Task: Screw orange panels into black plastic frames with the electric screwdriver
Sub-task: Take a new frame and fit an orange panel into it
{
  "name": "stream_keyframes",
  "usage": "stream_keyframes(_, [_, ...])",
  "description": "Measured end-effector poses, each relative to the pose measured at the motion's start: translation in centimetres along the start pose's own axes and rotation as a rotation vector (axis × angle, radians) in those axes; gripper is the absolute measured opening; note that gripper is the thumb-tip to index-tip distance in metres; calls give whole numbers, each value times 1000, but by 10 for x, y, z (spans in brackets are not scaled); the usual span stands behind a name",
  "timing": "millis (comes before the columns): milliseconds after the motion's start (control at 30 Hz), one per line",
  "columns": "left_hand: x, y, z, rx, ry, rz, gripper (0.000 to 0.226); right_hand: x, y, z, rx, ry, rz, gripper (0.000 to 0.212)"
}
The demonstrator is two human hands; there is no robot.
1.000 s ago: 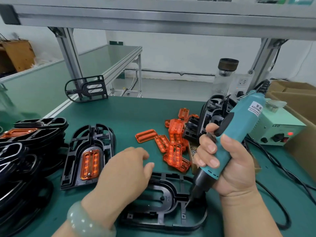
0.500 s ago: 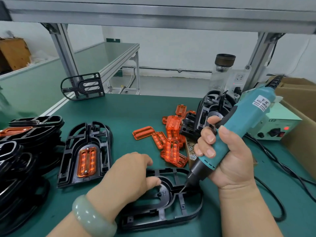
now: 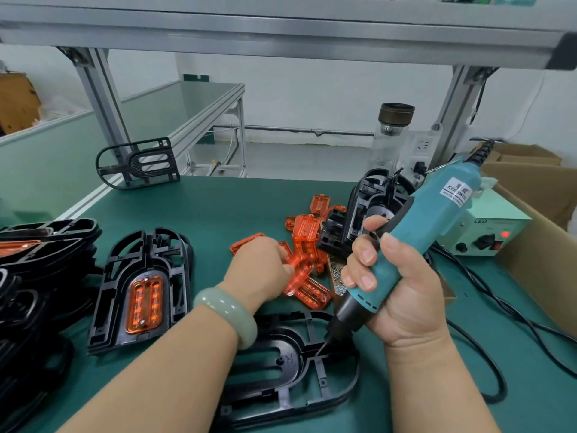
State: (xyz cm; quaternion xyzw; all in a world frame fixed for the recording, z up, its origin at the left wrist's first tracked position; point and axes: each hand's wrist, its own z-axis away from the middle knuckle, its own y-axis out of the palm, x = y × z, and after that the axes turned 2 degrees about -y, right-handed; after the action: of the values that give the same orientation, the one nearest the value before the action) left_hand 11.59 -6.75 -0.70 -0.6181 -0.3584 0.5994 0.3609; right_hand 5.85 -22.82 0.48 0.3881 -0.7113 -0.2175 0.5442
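one assembly looks done: a finished frame (image 3: 120, 292) lies on the green mat (image 3: 218, 214) left of centre, its fitted panel (image 3: 144, 303) seated with a screw head showing at each end. to its left is a stack of frames (image 3: 46, 245), at least one with orange showing inside. several more are probably complete, though that edge of the view is too distorted to count them.

the piece being worked on is the empty black frame (image 3: 281, 337) nearest the person; its oval opening has no panel in it yet. the left hand (image 3: 259, 267) is over the pile of orange panels (image 3: 307, 235) just beyond that frame, fingers curled round one orange panel (image 3: 298, 270). the right hand (image 3: 402, 295) is wrapped firmly around the electric screwdriver (image 3: 437, 220), whose bit tip rests on a rib of the empty frame near the right end of the opening.

left to do on this frame: seat the panel, take screws (image 3: 338, 278) from the little heap beside the pile, and drive them. more bare frames (image 3: 368, 207) stand behind the pile and many loose panels remain, so the batch is, i judge, far from finished.
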Motion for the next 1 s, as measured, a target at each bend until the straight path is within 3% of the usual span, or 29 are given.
stream_keyframes(33, [3,-3,2,-25,-29,115,4,0,0,0,-14,-2,10,13])
stream_keyframes(100, [9,-9,9,-66,-102,394,16,0,-1,0,-3,2,13,14])
stream_keyframes(200, [12,-19,24,-14,-157,812,17,-2,0,-1,36,10,0,42])
stream_keyframes(267, [10,-25,35,37,-155,949,16,-2,0,-1,45,12,11,45])
stream_keyframes(433, [7,-36,50,101,-88,985,20,-2,0,-1,68,26,10,42])
stream_keyframes(667, [10,-45,58,203,-39,878,47,-1,2,0,94,24,-19,36])
stream_keyframes(1000, [19,-57,73,257,-83,800,39,1,0,0,85,34,-42,41])
